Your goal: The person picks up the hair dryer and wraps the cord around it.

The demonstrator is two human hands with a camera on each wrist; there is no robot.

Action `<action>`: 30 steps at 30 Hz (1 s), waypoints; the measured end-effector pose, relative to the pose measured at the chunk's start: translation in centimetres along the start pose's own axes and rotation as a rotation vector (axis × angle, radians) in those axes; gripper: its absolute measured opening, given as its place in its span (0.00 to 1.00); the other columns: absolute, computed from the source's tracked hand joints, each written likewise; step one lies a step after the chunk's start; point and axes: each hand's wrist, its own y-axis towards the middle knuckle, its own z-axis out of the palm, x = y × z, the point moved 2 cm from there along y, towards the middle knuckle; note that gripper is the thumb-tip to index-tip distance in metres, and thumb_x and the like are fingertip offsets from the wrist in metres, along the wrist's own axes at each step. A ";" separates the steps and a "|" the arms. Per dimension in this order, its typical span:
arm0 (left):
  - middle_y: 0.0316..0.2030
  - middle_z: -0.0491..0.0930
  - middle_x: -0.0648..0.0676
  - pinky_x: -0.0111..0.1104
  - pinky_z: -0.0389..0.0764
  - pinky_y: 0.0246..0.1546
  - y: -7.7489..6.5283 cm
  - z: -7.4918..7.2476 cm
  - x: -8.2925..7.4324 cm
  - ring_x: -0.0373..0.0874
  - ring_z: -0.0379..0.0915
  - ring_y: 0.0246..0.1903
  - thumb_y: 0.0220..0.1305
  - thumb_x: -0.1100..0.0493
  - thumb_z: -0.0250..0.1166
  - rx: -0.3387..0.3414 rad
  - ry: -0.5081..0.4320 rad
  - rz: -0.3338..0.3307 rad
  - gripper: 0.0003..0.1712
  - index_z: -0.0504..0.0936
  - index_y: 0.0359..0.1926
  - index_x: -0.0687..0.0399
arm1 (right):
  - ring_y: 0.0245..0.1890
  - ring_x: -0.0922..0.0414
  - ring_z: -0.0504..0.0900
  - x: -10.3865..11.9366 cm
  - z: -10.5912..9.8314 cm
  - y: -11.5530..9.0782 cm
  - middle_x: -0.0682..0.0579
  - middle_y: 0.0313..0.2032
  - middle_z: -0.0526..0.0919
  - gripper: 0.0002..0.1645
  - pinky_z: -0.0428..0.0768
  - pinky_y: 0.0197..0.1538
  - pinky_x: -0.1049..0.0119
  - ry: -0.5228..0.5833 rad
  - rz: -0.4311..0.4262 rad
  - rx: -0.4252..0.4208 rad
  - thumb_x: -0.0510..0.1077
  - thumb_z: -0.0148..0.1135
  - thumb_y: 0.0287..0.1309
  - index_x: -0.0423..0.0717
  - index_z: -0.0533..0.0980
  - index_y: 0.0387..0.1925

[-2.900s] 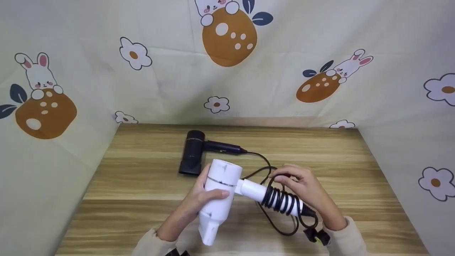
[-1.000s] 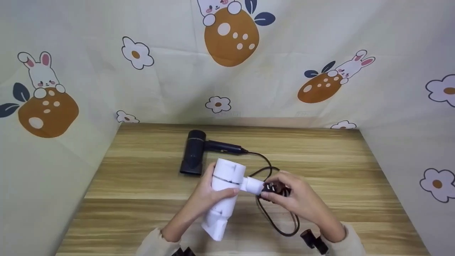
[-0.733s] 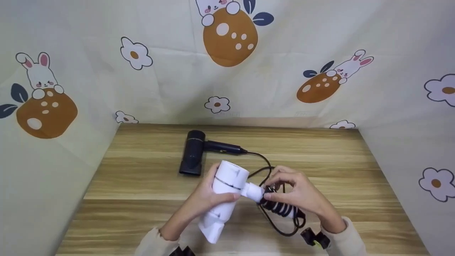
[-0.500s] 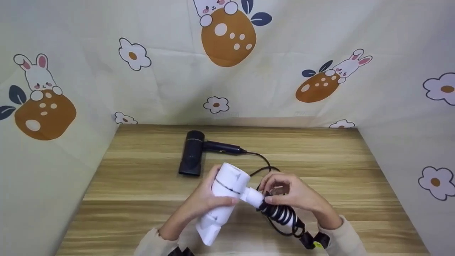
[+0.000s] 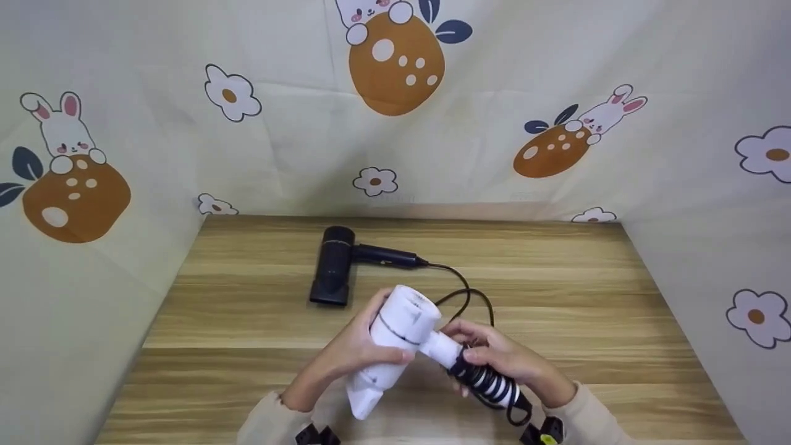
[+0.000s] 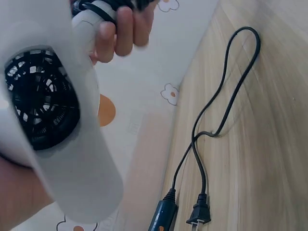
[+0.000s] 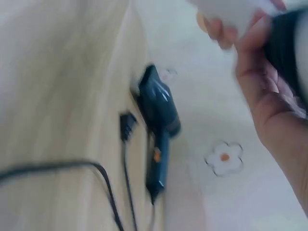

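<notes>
A person holds a white hair dryer [image 5: 395,330] above a wood-grain table [image 5: 247,321], nearer the wearer than the black hair dryer [image 5: 335,266] and to its right. The left hand's [image 5: 355,346] fingers wrap the white barrel; the right hand [image 5: 507,358] grips the cord-wrapped handle [image 5: 443,349], thumb at the top of the black coils [image 5: 494,386]. The step appears to be tending that wound cord, and the next move would call for a steady left hold while the right fingers work the coils. The plug [image 6: 199,211] lies beside the black hair dryer's handle. No container shows.
</notes>
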 end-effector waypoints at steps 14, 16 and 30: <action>0.66 0.60 0.56 0.51 0.63 0.63 -0.4 -1.5 0.5 0.54 0.59 0.64 0.54 0.46 0.67 -0.114 0.375 0.089 0.47 0.52 0.70 0.43 | 0.34 0.62 0.78 0.6 -0.8 -1.5 0.41 0.41 0.79 0.23 0.82 0.33 0.67 -0.709 0.036 -0.515 0.42 0.63 0.55 0.41 0.69 0.52; 0.66 0.60 0.55 0.53 0.62 0.63 -0.7 -1.9 0.7 0.55 0.59 0.64 0.56 0.45 0.65 -0.125 0.432 0.094 0.42 0.57 0.68 0.44 | 0.29 0.61 0.76 0.5 -1.5 -1.8 0.45 0.39 0.79 0.26 0.79 0.28 0.69 -0.822 0.099 -0.632 0.47 0.66 0.52 0.46 0.71 0.52; 0.59 0.67 0.59 0.58 0.63 0.60 -1.2 -2.3 2.4 0.57 0.61 0.61 0.62 0.45 0.59 -0.058 0.563 0.123 0.28 0.69 0.58 0.53 | 0.30 0.43 0.75 -2.8 -10.6 -5.2 0.39 0.38 0.71 0.36 0.76 0.23 0.51 -1.364 0.311 -1.135 0.50 0.69 0.45 0.41 0.65 0.53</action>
